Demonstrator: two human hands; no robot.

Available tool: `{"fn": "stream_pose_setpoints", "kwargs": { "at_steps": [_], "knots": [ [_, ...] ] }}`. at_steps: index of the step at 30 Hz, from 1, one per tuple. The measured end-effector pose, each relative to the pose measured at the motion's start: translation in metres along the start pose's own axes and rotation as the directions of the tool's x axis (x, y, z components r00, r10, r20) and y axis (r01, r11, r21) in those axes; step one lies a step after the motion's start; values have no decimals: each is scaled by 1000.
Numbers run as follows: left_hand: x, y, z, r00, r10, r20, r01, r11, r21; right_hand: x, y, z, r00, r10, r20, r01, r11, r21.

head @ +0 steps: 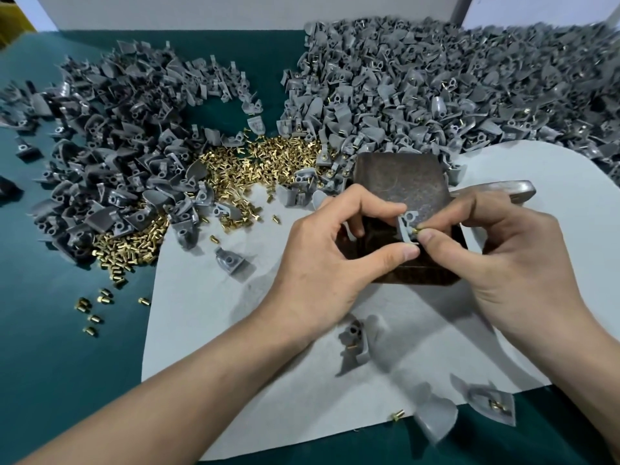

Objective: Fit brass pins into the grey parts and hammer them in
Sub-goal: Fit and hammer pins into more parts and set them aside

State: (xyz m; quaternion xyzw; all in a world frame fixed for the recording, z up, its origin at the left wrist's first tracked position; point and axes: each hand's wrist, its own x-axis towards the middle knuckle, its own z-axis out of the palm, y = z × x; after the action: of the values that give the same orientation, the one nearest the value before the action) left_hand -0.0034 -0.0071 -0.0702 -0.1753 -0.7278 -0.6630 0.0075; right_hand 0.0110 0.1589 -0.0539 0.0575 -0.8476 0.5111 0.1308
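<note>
Both hands (pixel 322 263) (pixel 510 263) pinch part (pixel 406 223) and pin (pixel 418 228).

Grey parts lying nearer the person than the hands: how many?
3 parts: one beside the left arm, one on the sheet's front edge, one right of it. The arms may hide more.

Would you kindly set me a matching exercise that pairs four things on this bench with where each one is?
Things
1. block
2. pin heap
3. silvery tool
4. single pin

Places
A. pinched in the right hand, against the grey part
B. between the left grey heap and the right grey heap
C. on the white sheet, under the left hand, which holds the grey part
D. lying beyond the right hand, beside the block

Pairs: 1-C; 2-B; 3-D; 4-A
</note>
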Motion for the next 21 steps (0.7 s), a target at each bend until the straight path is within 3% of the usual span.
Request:
{"fn": "stream_pose_setpoints", "kwargs": {
  "at_steps": [21],
  "knots": [
    [1,0,0,1000,-5,12,5,1000,6,0,3,-1,1000,-4,4,4,1000,20]
  ]
}}
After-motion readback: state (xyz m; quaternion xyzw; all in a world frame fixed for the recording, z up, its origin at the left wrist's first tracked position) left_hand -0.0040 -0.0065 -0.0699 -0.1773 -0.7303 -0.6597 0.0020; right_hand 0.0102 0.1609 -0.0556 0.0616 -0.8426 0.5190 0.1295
